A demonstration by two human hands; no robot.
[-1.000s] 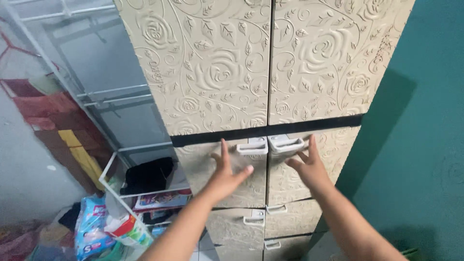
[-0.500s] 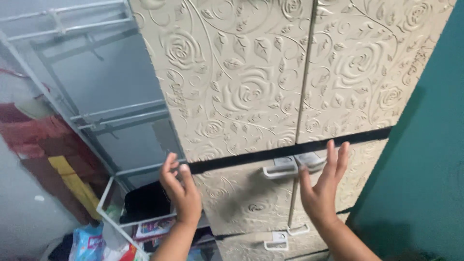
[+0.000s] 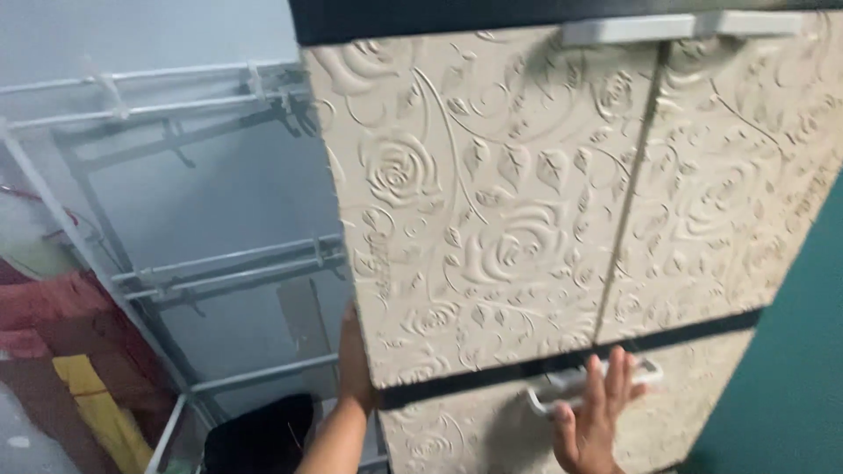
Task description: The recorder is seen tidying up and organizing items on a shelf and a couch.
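Observation:
A tall beige plastic cabinet (image 3: 527, 219) with embossed rose patterns fills the view, its double doors closed. My left hand (image 3: 353, 364) lies flat against the cabinet's left side, near the black band between door sections. My right hand (image 3: 597, 421) rests with fingers spread on the front of the lower door, touching the pale grey handle (image 3: 571, 391). Neither hand holds anything. Another pair of grey handles (image 3: 667, 26) shows at the top edge.
A white wire rack (image 3: 176, 272) stands left of the cabinet, with a black item (image 3: 259, 434) in its basket. Red and yellow fabric (image 3: 70, 351) hangs at far left. A teal wall (image 3: 790, 395) is on the right.
The view has tilted upward. My left hand slid from the front of the lower door to the cabinet's left side. My right hand stayed at the lower handle.

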